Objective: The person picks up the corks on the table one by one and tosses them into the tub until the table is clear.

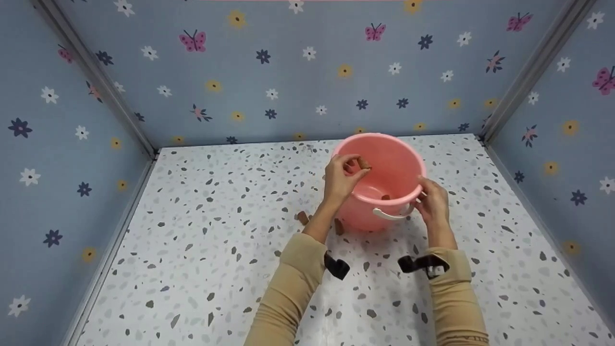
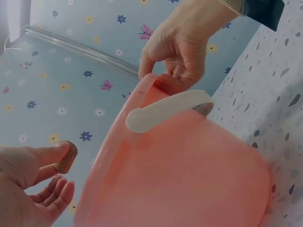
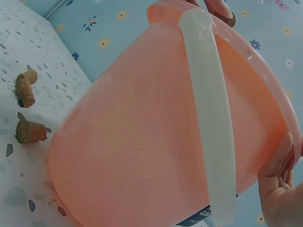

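Observation:
A pink bucket [image 1: 358, 215] stands tilted slightly on the speckled tabletop, its white handle [image 2: 165, 111] hanging down on the near side. Over its mouth, my left hand [image 1: 339, 180] pinches a brown cork [image 2: 67, 157] between thumb and fingertips. My right hand [image 1: 435, 201] grips the bucket's rim on the right, thumb and fingers on either side of the wall. Inside, low down, part of another cork [image 1: 386, 197] shows; the near wall hides the rest. On the table left of the bucket lie loose corks [image 3: 31, 131], partly behind my left forearm in the head view.
A blue panel [image 1: 307, 72] with flowers and butterflies rises behind the bucket, and similar panels flank both sides. The white speckled tabletop [image 1: 202, 230] spreads to the left and in front. Black straps [image 1: 336, 266] sit at both wrists.

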A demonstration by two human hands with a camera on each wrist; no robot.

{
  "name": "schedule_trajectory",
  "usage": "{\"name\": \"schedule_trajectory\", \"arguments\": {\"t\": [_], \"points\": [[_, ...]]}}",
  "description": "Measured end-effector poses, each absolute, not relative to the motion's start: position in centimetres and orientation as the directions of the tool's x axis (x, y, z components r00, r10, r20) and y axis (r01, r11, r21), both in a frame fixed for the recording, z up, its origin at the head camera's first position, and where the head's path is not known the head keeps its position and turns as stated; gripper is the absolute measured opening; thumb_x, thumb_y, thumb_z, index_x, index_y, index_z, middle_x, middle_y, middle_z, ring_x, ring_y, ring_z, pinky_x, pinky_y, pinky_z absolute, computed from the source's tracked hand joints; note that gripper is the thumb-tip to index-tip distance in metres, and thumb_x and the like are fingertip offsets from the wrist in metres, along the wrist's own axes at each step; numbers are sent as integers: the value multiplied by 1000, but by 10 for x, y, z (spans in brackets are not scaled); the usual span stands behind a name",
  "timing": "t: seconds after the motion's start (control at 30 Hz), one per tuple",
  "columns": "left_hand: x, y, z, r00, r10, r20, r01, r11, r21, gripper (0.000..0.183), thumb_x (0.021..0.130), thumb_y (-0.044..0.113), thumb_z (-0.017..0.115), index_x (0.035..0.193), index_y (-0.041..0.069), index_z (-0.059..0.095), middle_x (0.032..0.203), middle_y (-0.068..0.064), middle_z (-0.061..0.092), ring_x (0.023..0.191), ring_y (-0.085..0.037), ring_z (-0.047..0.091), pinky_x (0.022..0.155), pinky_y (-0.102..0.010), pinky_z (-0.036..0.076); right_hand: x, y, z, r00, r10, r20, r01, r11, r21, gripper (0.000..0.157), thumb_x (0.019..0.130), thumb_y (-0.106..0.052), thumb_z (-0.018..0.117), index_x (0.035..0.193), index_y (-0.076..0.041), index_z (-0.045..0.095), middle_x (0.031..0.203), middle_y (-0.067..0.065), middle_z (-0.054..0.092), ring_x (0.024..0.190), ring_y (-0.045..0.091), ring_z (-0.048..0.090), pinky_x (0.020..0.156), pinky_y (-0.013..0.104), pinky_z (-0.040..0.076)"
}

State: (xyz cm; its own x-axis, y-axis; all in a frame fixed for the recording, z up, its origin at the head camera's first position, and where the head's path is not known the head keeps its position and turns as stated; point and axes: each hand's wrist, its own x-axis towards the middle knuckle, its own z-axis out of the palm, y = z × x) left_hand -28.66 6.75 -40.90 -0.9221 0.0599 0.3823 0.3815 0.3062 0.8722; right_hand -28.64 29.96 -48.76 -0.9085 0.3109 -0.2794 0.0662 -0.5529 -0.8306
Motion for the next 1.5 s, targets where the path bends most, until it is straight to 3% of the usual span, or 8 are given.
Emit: {"name": "schedule_trajectory", "arguments": {"t": [0.1,0.3,0.57,0.7,0.93,1.17,1.33,1.5], "points": [[-288,69,-407,-923,62,380,379,319,868,30,72,14,73,98,0,65,84,-11,55,73,-19,53,63,-16,42,-287,301,-489,-911,306,-276,61,-561,-826,25,75,-14,70,90,-4,54,73,6,57,64,18,56,47,27,43],[-290,68,-407,-936,47,348,341,355,871,42,72,16,74,108,0,60,85,-14,53,73,-20,49,60,-17,37,-267,278,-452,-878,353,-324,95,-534,-840,23,81,-14,64,95,-2,50,72,5,55,62,17,53,45,25,40],[-290,63,-409,-918,8,395,377,316,870,39,71,11,74,104,-4,59,80,-12,53,74,-27,53,64,-21,43,-300,311,-507,-913,308,-268,64,-540,-839,25,77,-15,69,93,-1,57,79,8,58,68,21,57,48,31,45],[-288,61,-410,-915,8,404,386,307,870,36,72,13,73,101,-4,59,81,-13,54,75,-27,53,65,-19,42,-297,305,-499,-881,354,-314,107,-497,-861,31,77,-21,69,99,-3,55,83,5,58,73,18,57,52,29,45],[-283,55,-410,-903,1,429,412,274,869,31,73,12,72,97,-3,60,83,-16,56,73,-24,53,67,-27,46,-266,279,-450,-884,326,-335,108,-555,-825,25,84,-10,59,102,3,48,78,8,55,62,16,55,49,26,44],[-276,45,-415,-903,1,430,417,237,877,27,75,9,70,97,-4,61,80,-15,56,71,-23,54,62,-26,46,-262,275,-444,-880,336,-336,104,-553,-826,20,82,-9,61,96,0,49,77,7,56,65,16,56,50,26,45],[-272,35,-424,-899,-8,438,425,231,875,27,76,8,70,97,-5,60,77,-16,57,68,-20,54,62,-34,47,-281,291,-475,-879,353,-321,85,-545,-834,23,78,-12,66,93,-1,53,80,9,56,71,19,57,53,29,46],[-268,28,-433,-909,-18,417,404,218,889,26,75,7,70,96,-4,61,74,-9,58,67,-18,54,59,-30,47,-311,322,-526,-914,316,-255,49,-539,-841,26,76,-15,69,95,-1,58,83,11,59,75,24,60,58,37,49]]}}
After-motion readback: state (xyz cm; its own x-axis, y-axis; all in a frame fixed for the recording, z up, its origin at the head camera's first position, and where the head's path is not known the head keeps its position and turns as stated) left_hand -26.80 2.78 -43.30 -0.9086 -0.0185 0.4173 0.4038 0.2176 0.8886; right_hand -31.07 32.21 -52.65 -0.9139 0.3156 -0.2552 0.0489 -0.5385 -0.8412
